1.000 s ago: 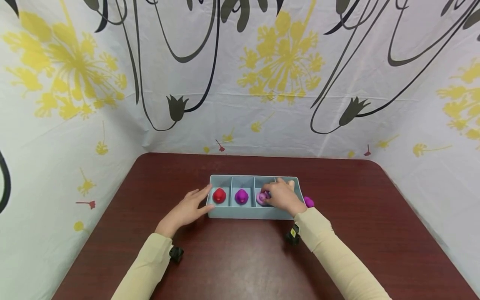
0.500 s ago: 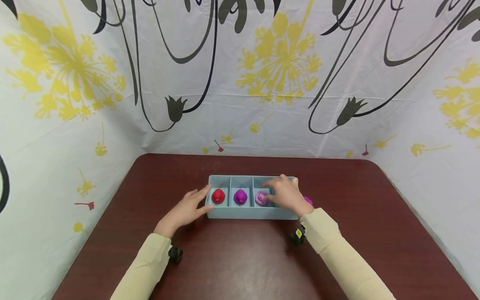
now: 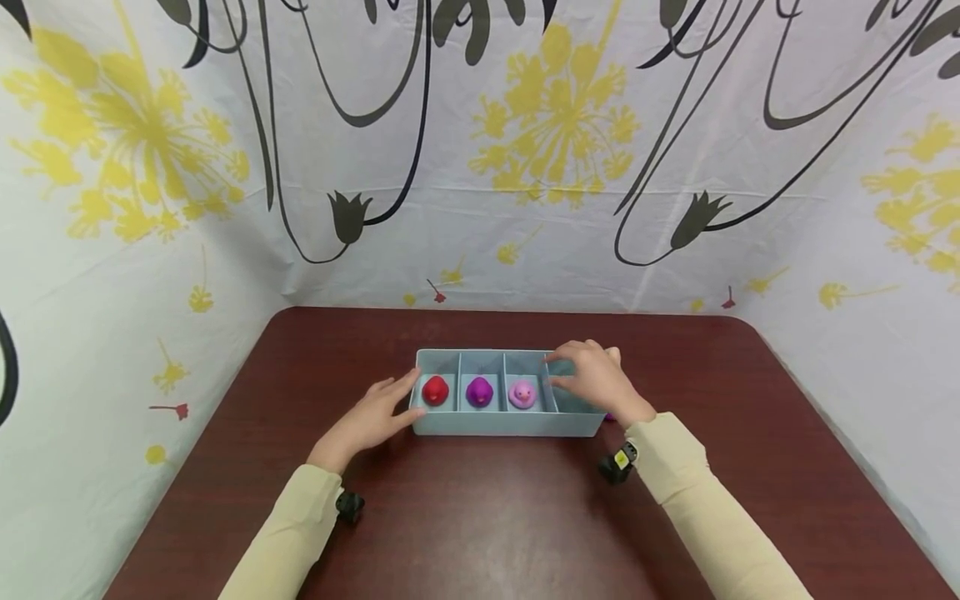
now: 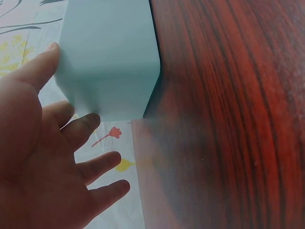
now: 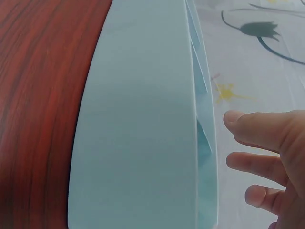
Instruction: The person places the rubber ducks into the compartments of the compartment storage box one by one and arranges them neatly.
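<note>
A pale blue box [image 3: 506, 425] with several compartments in a row stands on the table. From the left, its compartments hold a red duck-shaped toy [image 3: 435, 391], a purple one [image 3: 479, 392] and a pink one [image 3: 522, 394]. My left hand [image 3: 369, 429] touches the box's left end, fingers spread; in the left wrist view its fingertips meet the end wall [image 4: 109, 62]. Over the rightmost compartment hovers my right hand [image 3: 596, 377], fingers apart and holding nothing. It hides part of that compartment. A magenta thing [image 3: 610, 417] peeks out beside the box's right end, mostly hidden.
The dark red-brown wooden table [image 3: 495, 517] has rounded far corners. A white cloth [image 3: 465, 208] with yellow and grey flower prints hangs behind it and along both sides. Each wrist carries a small black camera.
My right hand has let go of the pink toy, leaving it in the third compartment, and has moved right to above the rightmost one. The left hand stays at the box's end.
</note>
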The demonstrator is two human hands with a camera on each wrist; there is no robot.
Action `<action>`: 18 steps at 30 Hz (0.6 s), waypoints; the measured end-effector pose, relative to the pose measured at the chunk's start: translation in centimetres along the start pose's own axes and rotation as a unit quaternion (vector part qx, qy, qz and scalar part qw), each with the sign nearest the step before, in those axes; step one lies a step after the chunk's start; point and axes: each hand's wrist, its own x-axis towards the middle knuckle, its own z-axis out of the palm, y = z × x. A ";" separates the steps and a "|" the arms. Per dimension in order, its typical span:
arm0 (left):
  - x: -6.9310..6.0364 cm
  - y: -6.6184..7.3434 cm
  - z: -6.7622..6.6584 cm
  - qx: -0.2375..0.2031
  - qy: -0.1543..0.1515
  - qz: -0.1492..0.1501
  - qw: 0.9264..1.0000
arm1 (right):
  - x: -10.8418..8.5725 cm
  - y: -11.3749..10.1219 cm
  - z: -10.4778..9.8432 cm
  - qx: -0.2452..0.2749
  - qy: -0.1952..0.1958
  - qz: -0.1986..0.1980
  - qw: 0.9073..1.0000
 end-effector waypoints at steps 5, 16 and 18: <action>0.0 -0.1 -0.1 0.001 0.000 0.000 1.000 | -0.6 1.4 -0.8 0.005 0.000 0.018 1.000; 0.1 -0.2 0.0 -0.003 -0.005 -0.003 1.000 | -2.4 4.4 -2.9 0.020 -0.021 0.063 0.998; 0.1 -0.1 0.0 -0.003 -0.007 -0.005 1.000 | -2.7 4.9 -3.1 0.027 -0.027 0.077 0.996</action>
